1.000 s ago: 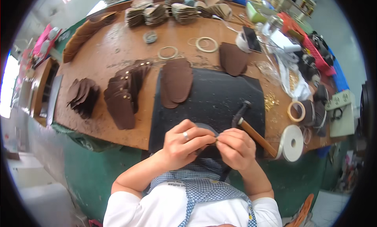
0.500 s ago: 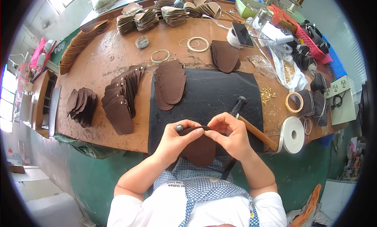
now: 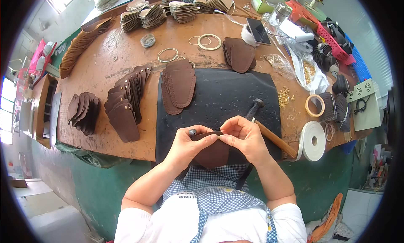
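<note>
A: My left hand (image 3: 185, 144) and right hand (image 3: 246, 142) have turned since a second ago: the knuckles were uppermost then, and now my thumbs lie on the near side, with a brown leather piece (image 3: 212, 155) showing below them.

B: Any writing near you?

A: Small dark letters on a white patch of my checked apron (image 3: 219, 195).

B: Which way does the piece point?

A: Its rounded end points down at my lap. The pinched edge runs left to right, and the long axis seems to run toward me, though it is foreshortened.

B: How are you gripping it?

A: Both hands are closed on that upper edge, thumbs in front, their tips meeting or nearly so. Something tiny and pale shows between them, too small to name.

B: Where is it, then?

A: Held over the near edge of the black mat (image 3: 227, 91), in front of my apron. The hammer (image 3: 273, 138) lies just beyond my right hand, its handle slanting back toward me. More leather pieces (image 3: 179, 85) overlap at the mat's far left corner.
</note>
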Available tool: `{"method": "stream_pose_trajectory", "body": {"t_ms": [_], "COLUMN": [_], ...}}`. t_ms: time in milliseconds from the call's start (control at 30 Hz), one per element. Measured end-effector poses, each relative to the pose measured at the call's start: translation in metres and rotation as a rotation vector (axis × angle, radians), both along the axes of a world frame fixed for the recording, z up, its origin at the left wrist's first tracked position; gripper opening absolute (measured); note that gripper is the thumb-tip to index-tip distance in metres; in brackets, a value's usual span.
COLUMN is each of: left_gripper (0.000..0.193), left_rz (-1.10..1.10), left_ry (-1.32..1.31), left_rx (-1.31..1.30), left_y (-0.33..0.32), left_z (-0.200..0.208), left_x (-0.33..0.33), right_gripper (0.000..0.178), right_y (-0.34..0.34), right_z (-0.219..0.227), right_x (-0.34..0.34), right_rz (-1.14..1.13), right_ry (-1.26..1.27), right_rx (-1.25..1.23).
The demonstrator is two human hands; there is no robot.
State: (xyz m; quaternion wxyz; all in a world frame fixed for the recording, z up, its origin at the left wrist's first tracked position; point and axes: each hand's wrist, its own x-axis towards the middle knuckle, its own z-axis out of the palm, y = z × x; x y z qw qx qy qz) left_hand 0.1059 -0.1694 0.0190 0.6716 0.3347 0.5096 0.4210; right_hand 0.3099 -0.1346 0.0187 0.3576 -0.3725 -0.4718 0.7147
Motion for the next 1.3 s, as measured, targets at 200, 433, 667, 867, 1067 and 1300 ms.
{"method": "stream_pose_trajectory", "body": {"t_ms": [200, 433, 667, 867, 1067, 1300], "left_gripper": [0.018, 0.019, 0.019, 0.018, 0.018, 0.017], "left_rz": [-0.015, -0.077, -0.082, -0.089, -0.145, -0.145], "left_ry": [0.042, 0.092, 0.096, 0.18, 0.198, 0.17], "left_rx": [-0.004, 0.071, 0.067, 0.089, 0.068, 0.04], "left_y": [0.002, 0.002, 0.0, -0.003, 0.0, 0.0], "left_z": [-0.002, 0.003, 0.003, 0.002, 0.003, -0.001], "left_x": [0.0, -0.003, -0.003, -0.004, -0.009, -0.012], "right_gripper": [0.023, 0.025, 0.023, 0.027, 0.025, 0.028], "right_y": [0.0, 0.003, 0.002, 0.001, -0.003, -0.003], "right_z": [0.0, -0.004, -0.001, 0.001, -0.002, -0.005], "right_x": [0.0, 0.003, 0.003, -0.001, 0.0, -0.002], "right_rz": [0.018, 0.019, 0.028, 0.023, 0.01, 0.022], "right_ry": [-0.009, 0.06, 0.029, -0.045, -0.042, -0.039], "right_rx": [-0.025, -0.061, -0.024, -0.008, 0.009, -0.012]}}
